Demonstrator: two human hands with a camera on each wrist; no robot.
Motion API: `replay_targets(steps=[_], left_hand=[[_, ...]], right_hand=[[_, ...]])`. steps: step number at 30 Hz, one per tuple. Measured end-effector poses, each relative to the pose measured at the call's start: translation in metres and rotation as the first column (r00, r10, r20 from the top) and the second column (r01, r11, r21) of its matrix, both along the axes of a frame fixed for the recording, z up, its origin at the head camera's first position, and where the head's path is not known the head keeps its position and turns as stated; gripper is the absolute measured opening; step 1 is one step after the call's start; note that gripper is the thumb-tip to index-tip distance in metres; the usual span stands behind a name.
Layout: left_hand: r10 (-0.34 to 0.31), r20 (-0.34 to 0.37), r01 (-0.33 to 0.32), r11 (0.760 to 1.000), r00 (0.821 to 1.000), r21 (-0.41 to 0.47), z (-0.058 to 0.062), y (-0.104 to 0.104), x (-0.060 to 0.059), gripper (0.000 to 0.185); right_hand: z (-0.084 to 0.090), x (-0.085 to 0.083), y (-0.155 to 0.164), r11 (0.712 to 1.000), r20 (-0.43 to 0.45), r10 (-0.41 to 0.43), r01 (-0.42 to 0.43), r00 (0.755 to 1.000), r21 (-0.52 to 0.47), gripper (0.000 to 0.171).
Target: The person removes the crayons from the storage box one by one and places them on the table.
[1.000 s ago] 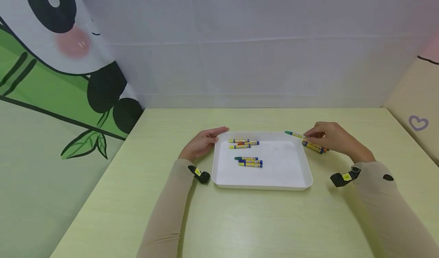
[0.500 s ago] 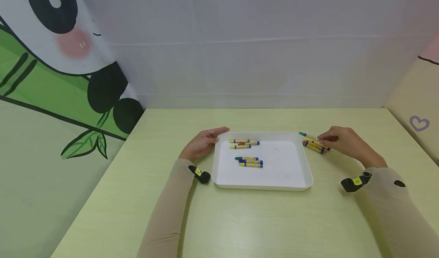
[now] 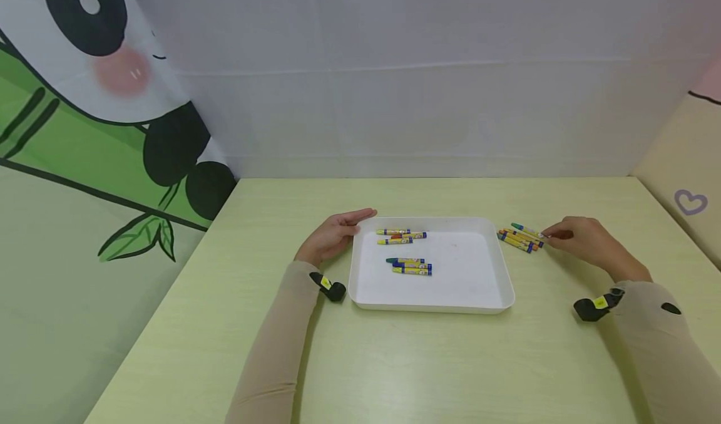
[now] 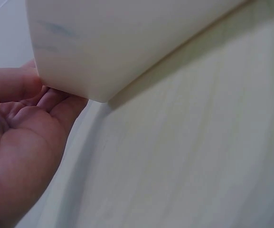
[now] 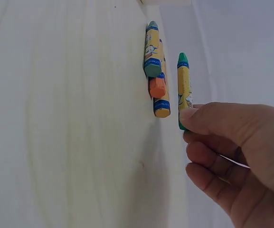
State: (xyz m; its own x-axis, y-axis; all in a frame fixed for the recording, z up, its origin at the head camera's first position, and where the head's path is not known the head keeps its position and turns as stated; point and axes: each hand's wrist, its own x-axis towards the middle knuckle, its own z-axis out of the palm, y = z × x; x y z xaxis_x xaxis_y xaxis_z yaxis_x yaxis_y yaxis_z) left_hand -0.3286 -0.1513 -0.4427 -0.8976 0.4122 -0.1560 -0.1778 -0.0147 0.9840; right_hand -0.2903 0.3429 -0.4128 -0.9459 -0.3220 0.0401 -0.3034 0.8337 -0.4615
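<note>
Where the panda-print backdrop (image 3: 84, 98) borders the scene at far left, the pale green tabletop (image 3: 394, 361) begins and carries every item in view. First from the left is the left hand (image 3: 333, 235), lying with fingers straight and relaxed against the outer left wall of the white tray (image 3: 450, 302); the left wrist view shows the palm and fingers touching the tray's corner, with nothing gripped. A black wrist-mounted device (image 3: 329, 286) sits on the beige sleeve behind that hand. Inside the tray, one group of crayons (image 3: 401, 235) lies near the far wall, and a second group of crayons (image 3: 411, 265) lies nearer the middle, both lying roughly left to right. Right of the tray, on the bare tabletop and just beside the tray's far right corner, lies a loose cluster of crayons (image 3: 517, 240). At the far side of that cluster is the green crayon (image 3: 526, 230), held at its right end by the right hand (image 3: 586, 245). The right wrist view shows thumb and fingertips pinching the butt end of the green crayon (image 5: 184, 90), its tip pointing away, just beside the cluster (image 5: 155, 71).
</note>
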Motion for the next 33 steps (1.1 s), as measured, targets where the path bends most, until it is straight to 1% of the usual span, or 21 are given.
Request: replay_targets(steps=[6, 12, 29, 33], left_hand=[[0.000, 0.006, 0.000, 1.000, 1.000, 0.000, -0.002, 0.000, -0.001, 0.050], [0.004, 0.004, -0.004, 1.000, 1.000, -0.007, -0.002, 0.000, -0.002, 0.049], [0.007, -0.007, -0.007, 1.000, 1.000, -0.011, -0.006, 0.000, -0.004, 0.049], [0.006, -0.009, -0.006, 1.000, 1.000, -0.009, -0.005, 0.000, -0.004, 0.049]], right_hand=[[-0.010, -0.002, 0.008, 1.000, 0.032, -0.020, 0.019, 0.999, 0.018, 0.026], [-0.016, -0.004, 0.012, 1.000, 0.041, -0.018, 0.018, 0.999, 0.017, 0.025], [-0.016, -0.005, 0.009, 0.999, 0.061, -0.025, 0.023, 0.998, 0.045, 0.028], [-0.015, -0.005, 0.009, 0.999, 0.069, -0.026, 0.023, 0.997, 0.047, 0.031]])
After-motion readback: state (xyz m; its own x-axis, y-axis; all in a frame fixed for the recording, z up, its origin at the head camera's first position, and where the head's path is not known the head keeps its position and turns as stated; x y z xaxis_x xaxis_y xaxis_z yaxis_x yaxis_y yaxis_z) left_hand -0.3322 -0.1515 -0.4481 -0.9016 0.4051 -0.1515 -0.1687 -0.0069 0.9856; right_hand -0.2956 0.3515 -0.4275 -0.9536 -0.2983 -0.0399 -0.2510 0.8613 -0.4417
